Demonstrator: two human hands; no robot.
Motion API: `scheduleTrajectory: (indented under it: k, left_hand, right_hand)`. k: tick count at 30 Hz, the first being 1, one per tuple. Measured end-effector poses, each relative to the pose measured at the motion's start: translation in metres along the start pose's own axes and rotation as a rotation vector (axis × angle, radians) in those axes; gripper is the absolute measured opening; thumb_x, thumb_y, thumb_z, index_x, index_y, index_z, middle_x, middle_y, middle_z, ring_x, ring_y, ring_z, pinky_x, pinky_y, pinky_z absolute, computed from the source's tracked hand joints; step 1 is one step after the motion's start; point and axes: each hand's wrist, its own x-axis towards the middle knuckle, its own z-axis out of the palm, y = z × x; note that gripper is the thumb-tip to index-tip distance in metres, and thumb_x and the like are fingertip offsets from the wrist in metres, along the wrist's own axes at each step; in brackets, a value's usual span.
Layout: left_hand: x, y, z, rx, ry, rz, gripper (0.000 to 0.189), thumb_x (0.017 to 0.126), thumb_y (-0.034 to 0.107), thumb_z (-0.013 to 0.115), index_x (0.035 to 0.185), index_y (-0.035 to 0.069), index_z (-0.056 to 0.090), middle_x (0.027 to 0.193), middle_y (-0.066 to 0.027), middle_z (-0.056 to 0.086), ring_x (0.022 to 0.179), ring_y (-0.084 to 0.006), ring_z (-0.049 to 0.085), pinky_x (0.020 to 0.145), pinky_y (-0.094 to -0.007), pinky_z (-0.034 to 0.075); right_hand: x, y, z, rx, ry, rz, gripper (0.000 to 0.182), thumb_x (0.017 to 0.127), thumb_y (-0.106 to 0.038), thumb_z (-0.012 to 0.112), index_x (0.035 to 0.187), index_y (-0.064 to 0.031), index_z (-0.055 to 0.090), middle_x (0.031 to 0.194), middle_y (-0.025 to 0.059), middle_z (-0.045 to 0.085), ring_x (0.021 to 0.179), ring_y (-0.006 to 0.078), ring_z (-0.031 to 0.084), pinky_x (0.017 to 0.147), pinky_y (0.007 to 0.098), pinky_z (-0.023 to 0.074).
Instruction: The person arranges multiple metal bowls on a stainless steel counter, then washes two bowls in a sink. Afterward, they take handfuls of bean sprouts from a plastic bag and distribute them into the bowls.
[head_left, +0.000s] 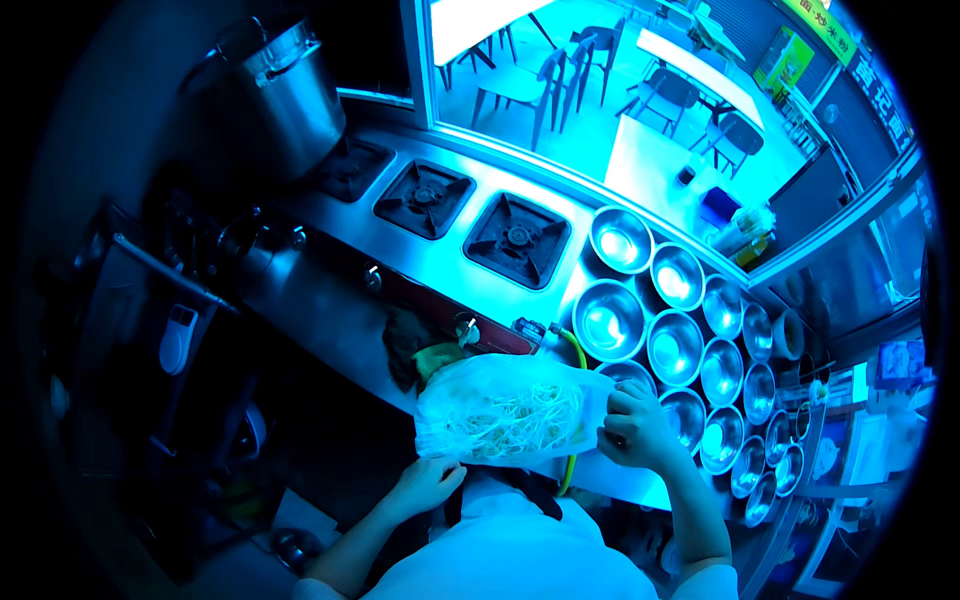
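Note:
A translucent plastic bag of thin pale strands, which look like bean sprouts, is held up in front of my chest. My right hand is closed on the bag's gathered right end. At its lower left corner, my left hand pinches the bag's edge with bent fingers. Past the bag lies a steel cooktop with black gas burners. Several round steel bowls stand in rows to the right, close to my right hand. A yellow-green hose passes behind the bag.
At the upper left stands a tall steel stockpot. Control knobs line the cooktop's front panel. A window frame borders the far side, with chairs and tables beyond. A steel pan sits low at the left.

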Motion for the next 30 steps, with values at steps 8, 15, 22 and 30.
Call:
scheduleTrajectory:
  k: [8,15,22,30]
  left_hand:
    - [0.027,0.028,0.014,0.903,0.296,0.086,0.023,0.065,0.023,0.064,0.076,0.006,0.052,0.068,-0.0048,0.053,0.069,-0.0232,0.054,0.065,-0.0339,0.041]
    - [0.013,0.049,0.012,0.730,0.513,0.199,0.014,0.068,0.012,0.059,0.075,0.004,0.050,0.065,-0.0095,0.053,0.064,-0.0244,0.055,0.060,-0.0359,0.042]
    - [-0.016,0.087,0.001,-0.630,0.651,0.116,0.014,0.086,0.009,0.045,0.092,0.000,0.052,0.055,0.0022,0.042,0.043,-0.0018,0.035,0.041,-0.0161,0.029]
    - [0.012,0.113,0.028,-0.627,0.650,0.164,0.019,0.087,0.012,0.044,0.098,0.000,0.053,0.057,0.0030,0.040,0.048,-0.0042,0.035,0.047,-0.0187,0.031]
  right_hand:
    - [0.023,-0.025,-0.004,-0.015,-0.074,-0.059,0.009,0.059,-0.008,0.060,0.061,-0.0046,0.052,0.076,0.0078,0.049,0.072,0.0233,0.050,0.070,0.0356,0.0412]
    - [0.042,-0.071,0.036,0.063,-0.359,0.082,0.016,0.067,-0.004,0.053,0.082,-0.0001,0.051,0.090,0.0135,0.053,0.079,0.0303,0.055,0.062,0.0360,0.0463]
    - [0.018,-0.012,0.147,-0.405,-0.373,0.166,0.022,0.069,-0.005,0.052,0.091,-0.0031,0.056,0.102,0.0182,0.048,0.094,0.0351,0.050,0.067,0.0491,0.0438]
    - [0.037,-0.016,0.177,-0.342,-0.458,-0.112,0.060,0.066,-0.018,0.061,0.122,-0.0180,0.040,0.121,0.0143,0.037,0.103,0.0387,0.042,0.074,0.0530,0.0386]
